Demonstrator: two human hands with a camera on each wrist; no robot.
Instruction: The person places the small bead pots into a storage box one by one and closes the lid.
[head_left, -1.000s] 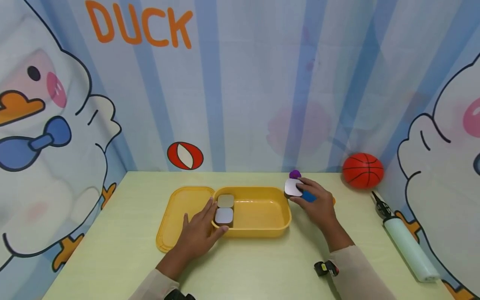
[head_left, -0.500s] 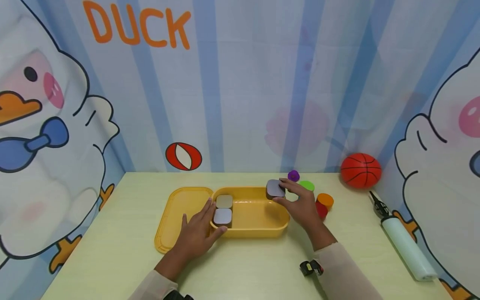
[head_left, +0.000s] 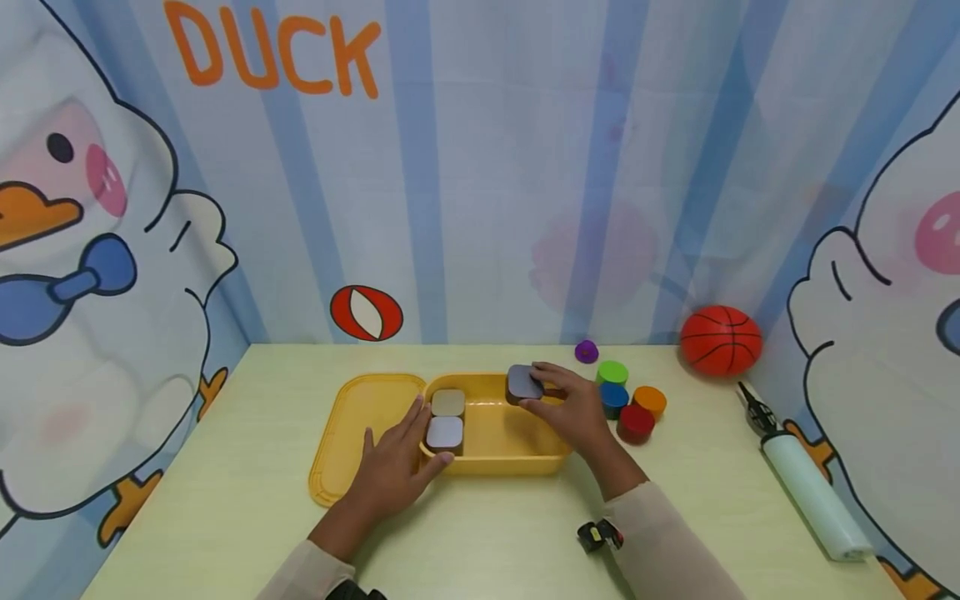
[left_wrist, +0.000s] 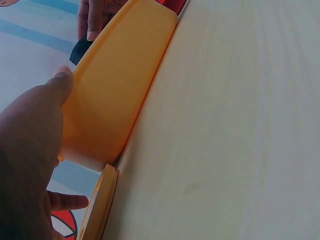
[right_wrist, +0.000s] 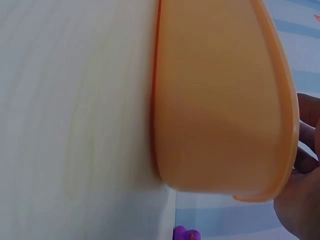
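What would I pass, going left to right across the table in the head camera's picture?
Yellow lid, yellow container, blue disc, orange disc, red toy basketball, pale green cylinder with a black tip.

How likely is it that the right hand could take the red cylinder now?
Probably not yet: the right hand holds a grey-topped block, though the near side of the red cylinder looks free.

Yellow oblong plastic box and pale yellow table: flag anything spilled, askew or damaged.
Nothing stands out: the plastic box sits level without visible damage, its flat yellow lid lies beside it, and the table shows no spill.
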